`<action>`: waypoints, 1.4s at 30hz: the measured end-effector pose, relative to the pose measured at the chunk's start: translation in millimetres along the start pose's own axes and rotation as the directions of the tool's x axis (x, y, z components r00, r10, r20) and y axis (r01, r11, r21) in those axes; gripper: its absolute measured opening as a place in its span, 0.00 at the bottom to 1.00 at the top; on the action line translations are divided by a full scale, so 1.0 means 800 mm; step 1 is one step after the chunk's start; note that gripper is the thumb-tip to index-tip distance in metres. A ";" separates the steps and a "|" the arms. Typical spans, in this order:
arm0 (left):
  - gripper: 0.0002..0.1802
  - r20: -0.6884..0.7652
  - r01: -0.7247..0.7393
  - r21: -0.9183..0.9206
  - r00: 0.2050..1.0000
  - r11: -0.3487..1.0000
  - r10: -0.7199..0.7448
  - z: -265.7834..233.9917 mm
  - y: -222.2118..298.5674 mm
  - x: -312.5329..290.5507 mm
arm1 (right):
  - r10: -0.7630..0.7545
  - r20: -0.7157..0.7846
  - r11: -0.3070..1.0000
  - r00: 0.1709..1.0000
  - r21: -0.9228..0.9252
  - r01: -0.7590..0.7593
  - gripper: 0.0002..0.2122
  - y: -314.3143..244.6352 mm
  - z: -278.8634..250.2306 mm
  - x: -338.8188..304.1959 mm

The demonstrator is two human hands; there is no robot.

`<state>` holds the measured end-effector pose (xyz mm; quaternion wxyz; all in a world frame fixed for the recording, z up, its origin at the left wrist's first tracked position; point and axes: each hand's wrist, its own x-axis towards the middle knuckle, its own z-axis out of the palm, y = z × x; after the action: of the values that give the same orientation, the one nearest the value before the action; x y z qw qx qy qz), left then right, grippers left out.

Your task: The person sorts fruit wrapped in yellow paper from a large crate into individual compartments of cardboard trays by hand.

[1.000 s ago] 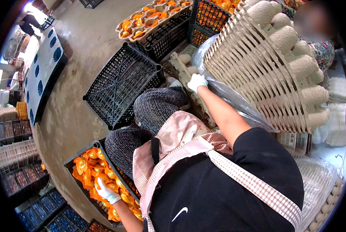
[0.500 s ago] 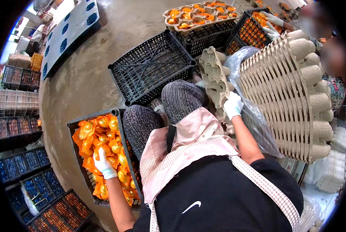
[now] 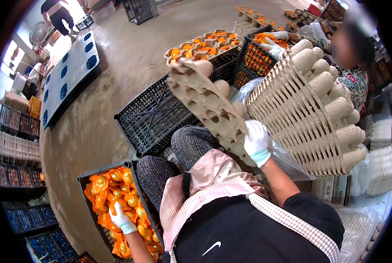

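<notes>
Orange-wrapped pieces, probably fruit, lie heaped in a black crate

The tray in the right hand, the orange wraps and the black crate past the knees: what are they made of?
The tray looks like moulded paper pulp: dull, with rounded cups. The wraps are probably thin plastic, crinkly and partly see-through; net or film, I can't tell. The crate seems hard plastic: slightly shiny, evenly latticed.

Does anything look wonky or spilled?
The tray in the right hand looks wonky, tipped at a slant, but it's held by its edge, so that's probably why. Nothing looks spilled by the left hand: the wrapped fruit lies inside its crate.
</notes>
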<state>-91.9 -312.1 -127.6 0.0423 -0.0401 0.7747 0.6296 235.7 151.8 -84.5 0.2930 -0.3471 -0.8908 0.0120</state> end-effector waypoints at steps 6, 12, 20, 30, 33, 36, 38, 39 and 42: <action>0.20 -0.040 0.027 0.012 0.999 1.000 -0.026 -0.004 -0.006 0.007 | -0.226 -0.295 0.924 0.928 0.238 0.301 0.18 -0.045 0.036 0.184; 0.24 -0.143 0.035 0.034 0.989 0.999 -0.030 0.001 -0.009 0.010 | -0.493 0.522 0.862 0.696 0.403 0.309 0.20 -0.143 0.209 0.376; 0.26 -0.182 0.069 0.337 0.983 0.939 -0.007 -0.012 -0.004 0.002 | -0.459 0.570 0.889 0.682 0.287 0.357 0.18 -0.161 0.427 0.387; 0.25 -0.214 0.118 0.451 0.977 0.885 -0.021 0.070 0.046 -0.007 | 0.088 0.149 0.989 0.985 0.106 -0.104 0.12 0.173 0.342 0.479; 0.25 -0.239 0.140 0.468 0.971 0.873 -0.028 0.096 0.051 -0.012 | 0.121 0.318 0.982 0.940 -0.176 -0.067 0.14 0.239 0.362 0.511; 0.25 -0.250 0.154 0.483 0.968 0.862 -0.033 0.120 0.054 -0.019 | 0.139 0.530 0.952 0.837 -0.305 0.035 0.13 0.252 0.398 0.537; 0.25 -0.251 0.160 0.502 0.967 0.850 -0.033 0.135 0.053 -0.024 | 0.173 0.562 0.937 0.809 -0.348 0.041 0.12 0.260 0.420 0.545; 0.25 -0.255 0.159 0.502 0.966 0.850 -0.030 0.144 0.052 -0.025 | 0.174 0.551 0.934 0.816 -0.355 0.041 0.13 0.262 0.427 0.546; 0.25 -0.257 0.160 0.512 0.966 0.844 -0.028 0.163 0.054 -0.027 | 0.175 0.484 0.953 0.857 -0.303 -0.024 0.13 0.279 0.441 0.544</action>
<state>-73.2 -175.4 -109.8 -0.0110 -0.1407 0.9144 0.3795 -70.4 657.4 -203.2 -0.0053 -0.4164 -0.9091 -0.0112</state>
